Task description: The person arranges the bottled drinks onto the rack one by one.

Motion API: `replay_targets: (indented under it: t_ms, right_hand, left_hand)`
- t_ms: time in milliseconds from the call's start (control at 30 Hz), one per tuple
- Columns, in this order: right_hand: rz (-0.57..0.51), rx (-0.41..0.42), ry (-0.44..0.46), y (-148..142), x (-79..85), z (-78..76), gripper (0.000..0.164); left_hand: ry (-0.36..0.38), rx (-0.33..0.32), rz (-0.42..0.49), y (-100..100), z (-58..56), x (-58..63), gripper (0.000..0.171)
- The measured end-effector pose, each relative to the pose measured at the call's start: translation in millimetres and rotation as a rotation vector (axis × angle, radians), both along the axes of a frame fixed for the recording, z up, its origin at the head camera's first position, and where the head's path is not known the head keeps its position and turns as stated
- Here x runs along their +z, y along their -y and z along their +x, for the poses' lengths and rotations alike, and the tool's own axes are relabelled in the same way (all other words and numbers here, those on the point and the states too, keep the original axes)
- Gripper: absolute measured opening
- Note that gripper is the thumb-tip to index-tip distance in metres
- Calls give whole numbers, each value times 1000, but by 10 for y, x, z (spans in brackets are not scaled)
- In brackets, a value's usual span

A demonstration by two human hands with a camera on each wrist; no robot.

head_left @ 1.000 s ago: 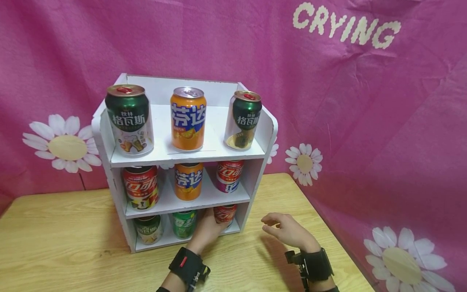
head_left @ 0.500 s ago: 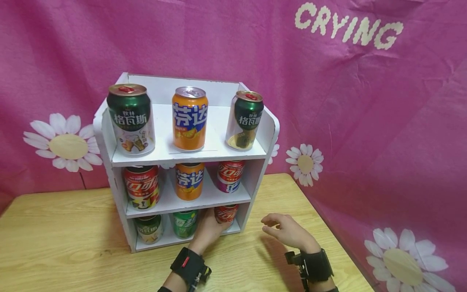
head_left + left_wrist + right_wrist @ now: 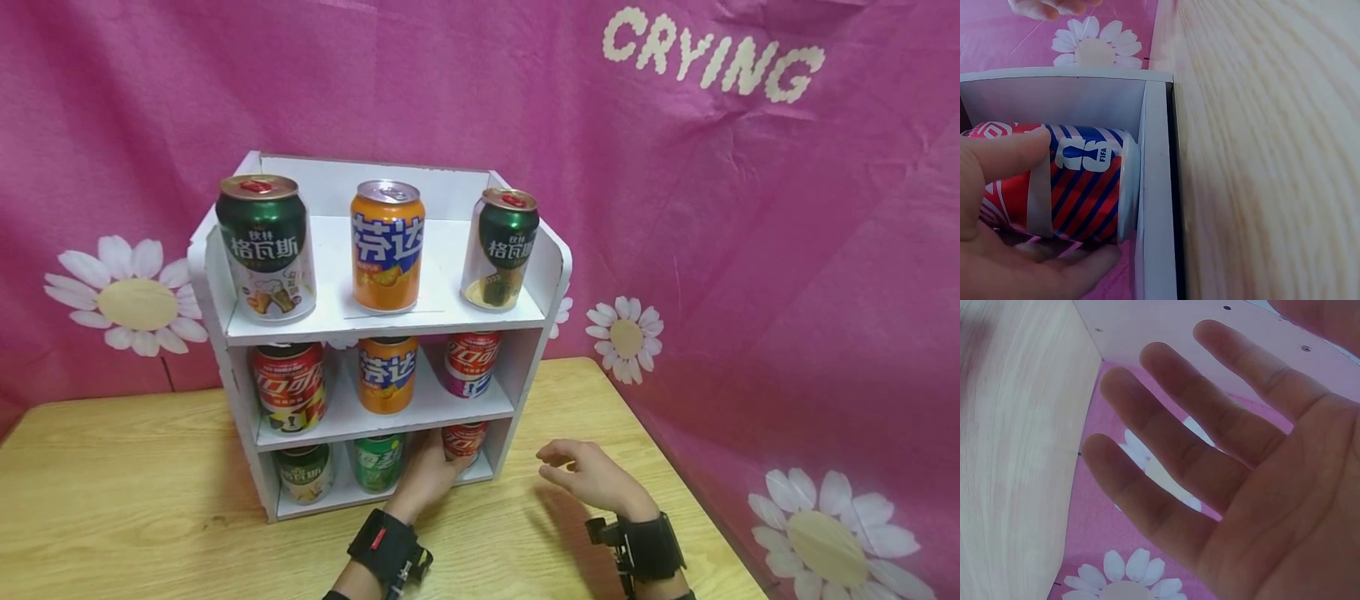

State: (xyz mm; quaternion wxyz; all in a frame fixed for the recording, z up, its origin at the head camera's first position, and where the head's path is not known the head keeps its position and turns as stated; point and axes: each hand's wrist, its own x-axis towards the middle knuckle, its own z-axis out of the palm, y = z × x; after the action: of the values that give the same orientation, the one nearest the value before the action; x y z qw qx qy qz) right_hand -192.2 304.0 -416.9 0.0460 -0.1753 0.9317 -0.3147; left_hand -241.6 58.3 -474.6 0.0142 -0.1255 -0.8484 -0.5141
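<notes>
My left hand (image 3: 429, 477) reaches into the bottom right of a white three-tier shelf (image 3: 386, 327). Its thumb and fingers are around a red soda can (image 3: 467, 442). In the left wrist view the thumb lies across the front of that soda can (image 3: 1088, 181), and the fingers come round the other side; its base is at the shelf board (image 3: 1155, 187). My right hand (image 3: 592, 473) hovers over the table right of the shelf, holding nothing. In the right wrist view the fingers of the right hand (image 3: 1210, 462) are spread and relaxed.
A green soda can (image 3: 378, 461) stands just left of my left hand, and a green-and-white can (image 3: 305, 473) farther left. Above are the middle row with an orange can (image 3: 387, 375) and the top row with another orange can (image 3: 387, 250). A pink curtain (image 3: 735, 250) hangs behind the wooden table (image 3: 135, 475).
Both hands keep nearly the same places; the left stays around the red soda can. The head view shifts very slightly.
</notes>
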Motion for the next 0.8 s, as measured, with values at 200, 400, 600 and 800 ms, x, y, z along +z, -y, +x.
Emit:
replay_targets:
  t_ms: [200, 400, 600, 800]
  right_hand:
    - [-9, -7, -3, 1, -3, 18, 28]
    - [-11, -9, 9, -16, -19, 36, 26]
    - [-5, -1, -1, 1, -30, 14, 26]
    - [-6, 27, -15, 78, -40, -42, 27]
  left_hand:
    - [24, -3, -13, 11, 5, -25, 75]
    - [54, -53, -11, 25, 20, -36, 74]
    - [19, -47, -29, 40, 20, -40, 75]
    - [-22, -17, -49, 56, 95, -14, 83]
